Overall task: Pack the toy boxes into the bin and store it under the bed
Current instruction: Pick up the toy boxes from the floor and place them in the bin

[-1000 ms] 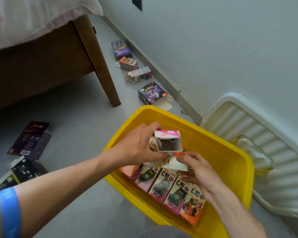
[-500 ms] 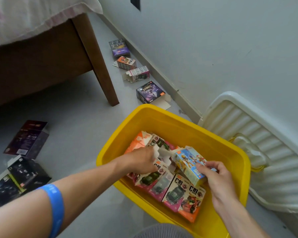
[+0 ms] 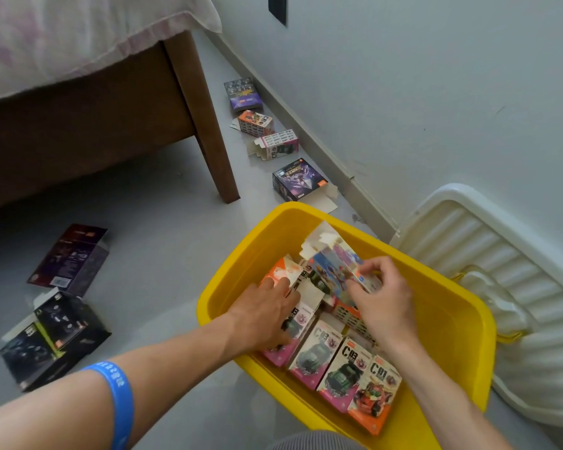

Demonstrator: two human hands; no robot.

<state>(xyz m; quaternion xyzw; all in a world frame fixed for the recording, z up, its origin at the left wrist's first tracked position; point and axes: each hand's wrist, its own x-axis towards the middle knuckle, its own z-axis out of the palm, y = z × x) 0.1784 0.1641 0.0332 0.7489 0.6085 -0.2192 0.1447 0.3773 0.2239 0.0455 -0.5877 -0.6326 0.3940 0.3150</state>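
A wooden bed (image 3: 88, 125) with a pale, pink-trimmed sheet fills the far left corner of the grey floor (image 3: 163, 254). A white ribbed plastic lid (image 3: 501, 271) leans at the wall on the right, just beside the yellow plastic bin (image 3: 452, 336). In the bin, a row of pink and orange toy boxes (image 3: 338, 371) lies along its near edge. The left hand (image 3: 264, 316), fingers laid fairly straight, presses on boxes at the bin's left side, against an orange box (image 3: 281, 271). The right hand (image 3: 384, 303) pinches a blue illustrated toy box (image 3: 332, 264), tilted with its open flap toward the bin's far edge. Four small boxes (image 3: 275, 146) line the skirting; three dark boxes (image 3: 54, 332) lie at the floor's left edge.
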